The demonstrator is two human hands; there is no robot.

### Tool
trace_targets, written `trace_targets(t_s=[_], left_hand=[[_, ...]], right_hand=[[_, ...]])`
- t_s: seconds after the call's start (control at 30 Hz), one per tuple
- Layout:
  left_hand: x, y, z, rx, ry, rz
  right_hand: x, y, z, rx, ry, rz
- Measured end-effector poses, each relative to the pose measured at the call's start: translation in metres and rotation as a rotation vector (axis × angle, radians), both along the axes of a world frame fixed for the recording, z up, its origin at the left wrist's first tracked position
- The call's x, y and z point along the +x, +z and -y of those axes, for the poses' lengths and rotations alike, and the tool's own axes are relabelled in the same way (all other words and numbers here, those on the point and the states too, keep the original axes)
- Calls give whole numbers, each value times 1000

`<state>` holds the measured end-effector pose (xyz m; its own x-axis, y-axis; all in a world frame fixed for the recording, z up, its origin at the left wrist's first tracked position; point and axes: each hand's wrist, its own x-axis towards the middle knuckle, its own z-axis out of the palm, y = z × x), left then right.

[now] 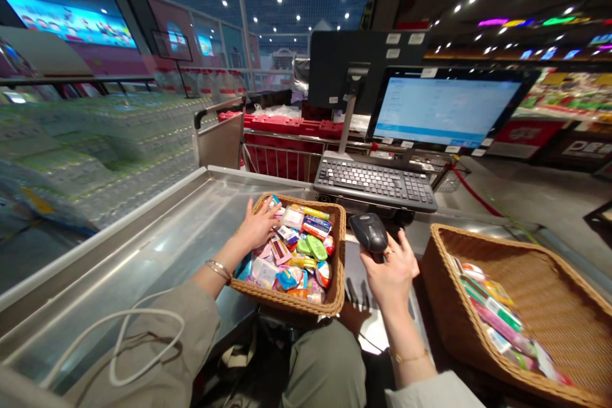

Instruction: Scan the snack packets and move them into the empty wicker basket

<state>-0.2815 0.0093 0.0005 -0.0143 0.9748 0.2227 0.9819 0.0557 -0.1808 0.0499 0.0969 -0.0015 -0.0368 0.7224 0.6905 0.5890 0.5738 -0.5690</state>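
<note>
My left hand point(259, 224) lies over the left side of a woven basket point(340, 255) full of small packaged goods, its fingers spread on the packets. Among these goods are a light green pack point(316, 247), a dark blue box point(316, 227) and a pink packet point(280, 250). To the right of this basket, my right hand point(393, 271) grips a black barcode scanner point(369, 232) by its handle, with some fingers raised. The scanner's head points away from me, above the pale counter strip. My palm hides most of its handle.
A second woven basket point(549, 280) with several packets stands at the right. Behind the scanner are a black keyboard point(375, 180) and a lit monitor point(444, 108). The metal counter point(176, 236) has a raised left rim. A white cable point(127, 315) loops over my left sleeve. Shopping carts point(282, 159) stand beyond.
</note>
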Motion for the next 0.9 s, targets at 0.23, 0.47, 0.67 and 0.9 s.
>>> trace_targets(t_s=[0.23, 0.47, 0.67, 0.9], left_hand=[[-9, -4, -4, 112, -91, -58], [-15, -14, -16, 119, -228, -126], [-7, -11, -11, 122, -272, -116], [4, -8, -10, 113, -358, -48]], right_hand=[[-2, -2, -3, -18, 5, 3], [-3, -1, -5, -10, -10, -11], [-3, -2, -5, -14, -8, -9], [-2, -1, -5, -37, -3, -14]])
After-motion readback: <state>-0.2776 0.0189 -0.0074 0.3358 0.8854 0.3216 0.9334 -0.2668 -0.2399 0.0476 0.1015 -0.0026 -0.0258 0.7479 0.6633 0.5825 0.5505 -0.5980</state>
